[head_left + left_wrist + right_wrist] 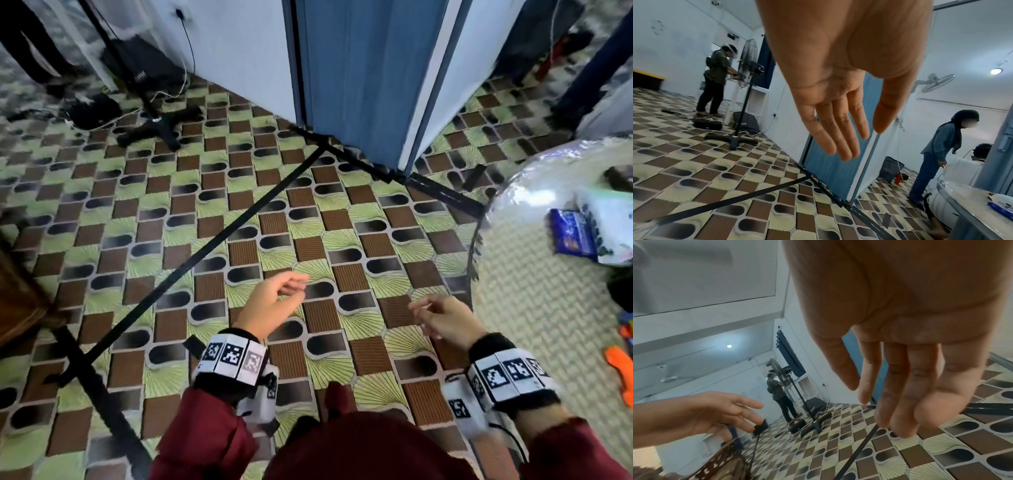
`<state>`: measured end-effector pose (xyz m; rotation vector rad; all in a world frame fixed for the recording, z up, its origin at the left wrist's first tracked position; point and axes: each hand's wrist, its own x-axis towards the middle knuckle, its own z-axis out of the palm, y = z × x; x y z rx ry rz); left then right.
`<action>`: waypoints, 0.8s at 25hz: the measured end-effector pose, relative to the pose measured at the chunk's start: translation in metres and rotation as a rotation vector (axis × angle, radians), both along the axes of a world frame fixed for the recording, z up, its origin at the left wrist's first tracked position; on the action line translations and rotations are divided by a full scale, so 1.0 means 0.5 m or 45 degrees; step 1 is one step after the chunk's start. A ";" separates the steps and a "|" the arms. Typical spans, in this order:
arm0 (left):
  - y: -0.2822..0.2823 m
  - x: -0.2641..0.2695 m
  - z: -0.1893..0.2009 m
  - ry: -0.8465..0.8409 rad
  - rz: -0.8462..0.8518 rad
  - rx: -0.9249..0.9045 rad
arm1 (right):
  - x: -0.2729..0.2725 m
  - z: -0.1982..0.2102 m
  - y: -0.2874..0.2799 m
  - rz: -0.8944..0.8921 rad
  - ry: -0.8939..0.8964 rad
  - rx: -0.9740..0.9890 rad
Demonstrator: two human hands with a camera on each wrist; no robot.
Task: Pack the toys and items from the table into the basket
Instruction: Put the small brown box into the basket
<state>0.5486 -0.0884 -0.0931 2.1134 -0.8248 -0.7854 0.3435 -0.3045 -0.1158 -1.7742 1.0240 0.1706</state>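
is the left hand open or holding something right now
Open and empty: the left hand shows straight fingers and a bare palm in the wrist view, and hangs over the patterned floor in the head view.

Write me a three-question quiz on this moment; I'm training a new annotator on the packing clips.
1. True or false: the left hand grips a toy.
2. Which lies on the round white-covered table? A) a blue foil packet B) a red mug C) a steel spoon
3. Fill in: both hands hang over the patterned green-and-brown ____.

Key:
1. False; the left hand and the right hand both hold nothing, fingers relaxed.
2. A, the blue foil packet.
3. Floor.
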 end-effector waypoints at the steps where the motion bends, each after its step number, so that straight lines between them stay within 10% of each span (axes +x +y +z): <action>1: -0.024 0.019 0.002 -0.011 -0.021 -0.001 | 0.012 -0.005 -0.015 -0.023 -0.002 0.013; 20: -0.637 0.242 -0.011 0.101 -0.988 0.031 | 0.095 -0.034 -0.211 -1.093 -0.091 -0.084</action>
